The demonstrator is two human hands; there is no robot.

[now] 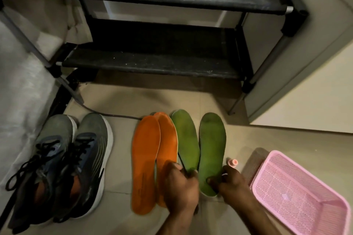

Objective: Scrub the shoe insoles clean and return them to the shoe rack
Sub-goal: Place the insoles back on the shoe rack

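Left hand point(180, 190) pinches one green insole point(186, 142), apparently at its heel; right hand point(232, 182) grips the other point(212, 150). Thin heel pinches may slip, dropping insoles onto the floor point(267, 139).

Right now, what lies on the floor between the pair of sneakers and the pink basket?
In the head view, four insoles lie between the sneakers and the pink basket: two orange insoles, then two green insoles, their heels held by both hands.

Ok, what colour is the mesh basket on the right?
Pink; the basket shows in the head view.
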